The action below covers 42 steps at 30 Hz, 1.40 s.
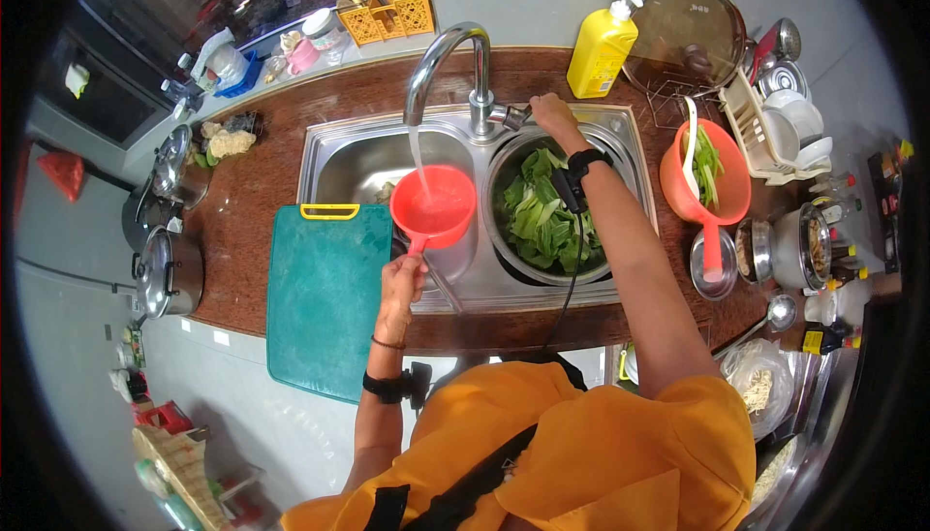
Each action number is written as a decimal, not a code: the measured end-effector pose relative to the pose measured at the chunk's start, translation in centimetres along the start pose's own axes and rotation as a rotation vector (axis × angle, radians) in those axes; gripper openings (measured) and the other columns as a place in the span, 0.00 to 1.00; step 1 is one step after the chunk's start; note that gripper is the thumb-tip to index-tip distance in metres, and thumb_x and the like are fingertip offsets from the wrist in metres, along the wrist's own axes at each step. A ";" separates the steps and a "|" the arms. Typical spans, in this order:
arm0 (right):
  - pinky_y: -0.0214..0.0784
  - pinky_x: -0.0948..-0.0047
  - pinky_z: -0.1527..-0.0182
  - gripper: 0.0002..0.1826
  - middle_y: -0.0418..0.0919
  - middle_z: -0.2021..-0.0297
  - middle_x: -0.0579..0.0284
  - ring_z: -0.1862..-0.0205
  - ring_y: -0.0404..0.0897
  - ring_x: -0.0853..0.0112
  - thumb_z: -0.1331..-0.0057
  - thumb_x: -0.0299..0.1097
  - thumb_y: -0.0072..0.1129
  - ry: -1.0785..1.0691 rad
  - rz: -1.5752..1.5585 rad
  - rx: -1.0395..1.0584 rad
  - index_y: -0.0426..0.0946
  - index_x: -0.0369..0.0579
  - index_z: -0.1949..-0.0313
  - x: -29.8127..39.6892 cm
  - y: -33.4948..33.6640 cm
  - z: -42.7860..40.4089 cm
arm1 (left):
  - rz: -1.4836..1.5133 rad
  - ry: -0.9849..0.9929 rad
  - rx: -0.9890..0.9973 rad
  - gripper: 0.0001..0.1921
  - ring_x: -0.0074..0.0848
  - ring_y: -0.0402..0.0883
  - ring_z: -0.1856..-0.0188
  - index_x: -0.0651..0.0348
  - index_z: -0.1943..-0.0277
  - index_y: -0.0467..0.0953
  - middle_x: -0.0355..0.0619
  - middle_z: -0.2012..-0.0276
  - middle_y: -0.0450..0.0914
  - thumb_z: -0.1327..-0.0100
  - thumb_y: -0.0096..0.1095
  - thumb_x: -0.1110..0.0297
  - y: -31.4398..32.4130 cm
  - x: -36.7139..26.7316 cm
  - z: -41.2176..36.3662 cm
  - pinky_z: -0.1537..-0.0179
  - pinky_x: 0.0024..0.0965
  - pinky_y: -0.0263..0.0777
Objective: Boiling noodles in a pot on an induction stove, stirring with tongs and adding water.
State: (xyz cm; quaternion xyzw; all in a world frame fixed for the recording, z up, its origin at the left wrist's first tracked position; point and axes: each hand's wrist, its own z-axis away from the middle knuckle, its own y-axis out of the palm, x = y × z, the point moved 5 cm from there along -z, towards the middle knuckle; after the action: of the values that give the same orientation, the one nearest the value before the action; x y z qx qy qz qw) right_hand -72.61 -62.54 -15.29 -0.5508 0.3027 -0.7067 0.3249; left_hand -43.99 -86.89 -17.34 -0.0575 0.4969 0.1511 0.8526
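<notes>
My left hand (402,285) grips the handle of a red plastic dipper (443,229), held over the left sink basin (349,157). Water streams from the curved chrome faucet (479,58) into the dipper. At the faucet's side, my right hand (556,117) is on the lever (517,118); its fingers are partly hidden. Below my right forearm, a large metal bowl (498,237) of leafy greens (541,218) sits in the right basin. A green cutting board (327,298) with a yellow handle overlaps the counter's front edge, left of the dipper.
Behind the sink stands a yellow pump bottle (601,51). On the right are an orange dipper (672,186) with cut stems and a white spoon, a dish rack (748,128), and a small metal bowl (708,285). Lidded metal pots (171,273) line the left end of the wooden counter (232,240).
</notes>
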 end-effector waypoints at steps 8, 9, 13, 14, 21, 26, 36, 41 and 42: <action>0.58 0.58 0.51 0.25 0.70 0.56 0.39 0.52 0.68 0.50 0.45 0.44 0.36 0.000 0.004 0.009 0.72 0.37 0.59 -0.2 0.3 -0.5 | -0.005 -0.010 -0.003 0.12 0.12 0.48 0.91 0.59 0.78 0.66 0.30 0.90 0.56 0.44 0.47 0.62 -0.1 0.5 -0.6 0.89 0.19 0.38; 0.58 0.58 0.50 0.25 0.70 0.56 0.39 0.52 0.68 0.50 0.44 0.44 0.35 -0.026 0.017 0.011 0.72 0.38 0.58 -0.2 0.4 -0.6 | -0.013 -0.014 0.001 0.12 0.12 0.48 0.91 0.59 0.78 0.66 0.30 0.90 0.56 0.44 0.47 0.62 -0.1 0.5 -0.7 0.89 0.19 0.38; 0.58 0.58 0.50 0.25 0.70 0.56 0.39 0.52 0.68 0.50 0.44 0.44 0.35 0.012 0.004 -0.010 0.72 0.38 0.58 -0.4 0.5 -0.8 | -0.017 -0.012 0.002 0.12 0.12 0.48 0.91 0.59 0.78 0.66 0.30 0.90 0.56 0.45 0.47 0.61 0.0 0.7 -0.9 0.90 0.18 0.39; 0.58 0.58 0.50 0.24 0.70 0.56 0.40 0.52 0.68 0.50 0.44 0.44 0.35 0.014 0.002 -0.011 0.72 0.38 0.58 -0.5 0.5 -0.9 | 0.002 -0.020 0.000 0.12 0.13 0.50 0.91 0.60 0.79 0.67 0.32 0.90 0.57 0.44 0.47 0.63 0.0 0.7 -1.0 0.90 0.19 0.40; 0.59 0.57 0.52 0.25 0.71 0.58 0.40 0.54 0.69 0.49 0.44 0.46 0.35 -0.015 -0.016 -0.025 0.72 0.37 0.62 -0.4 0.5 -0.7 | -0.009 -0.020 0.021 0.12 0.12 0.48 0.91 0.58 0.79 0.65 0.30 0.90 0.56 0.44 0.47 0.62 0.0 1.0 -1.3 0.90 0.18 0.39; 0.59 0.58 0.51 0.24 0.71 0.57 0.40 0.52 0.69 0.50 0.44 0.44 0.35 -0.015 0.002 -0.009 0.72 0.38 0.60 -0.4 0.7 -0.9 | -0.004 -0.029 -0.003 0.12 0.12 0.48 0.91 0.58 0.79 0.66 0.30 0.90 0.56 0.44 0.48 0.62 -0.2 1.4 -1.6 0.90 0.19 0.39; 0.59 0.55 0.54 0.25 0.71 0.59 0.37 0.55 0.69 0.47 0.44 0.45 0.36 -0.003 -0.010 -0.032 0.71 0.35 0.61 -0.4 0.6 -0.8 | 0.046 -0.020 -0.004 0.12 0.11 0.49 0.92 0.60 0.81 0.66 0.31 0.91 0.57 0.44 0.48 0.64 -0.4 1.5 -1.6 0.90 0.18 0.39; 0.59 0.55 0.54 0.24 0.71 0.60 0.37 0.55 0.69 0.47 0.44 0.45 0.36 -0.018 0.003 -0.038 0.72 0.35 0.63 -0.7 0.8 -1.2 | 0.040 -0.024 -0.012 0.13 0.11 0.49 0.91 0.59 0.81 0.66 0.31 0.91 0.57 0.44 0.48 0.64 -0.3 1.4 -1.5 0.90 0.18 0.39; 0.59 0.56 0.54 0.24 0.71 0.61 0.37 0.56 0.70 0.48 0.44 0.45 0.36 -0.043 0.007 -0.034 0.72 0.35 0.64 -0.6 0.9 -1.3 | 0.031 -0.020 -0.021 0.13 0.11 0.49 0.91 0.59 0.81 0.66 0.31 0.91 0.57 0.44 0.48 0.64 -0.3 1.4 -1.5 0.90 0.18 0.39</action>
State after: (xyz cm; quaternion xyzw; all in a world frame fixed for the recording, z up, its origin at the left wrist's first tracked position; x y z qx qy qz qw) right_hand -73.66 -62.46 -16.60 -0.5702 0.3098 -0.6883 0.3242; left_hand -44.53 -87.28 -19.32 -0.0572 0.4874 0.1699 0.8546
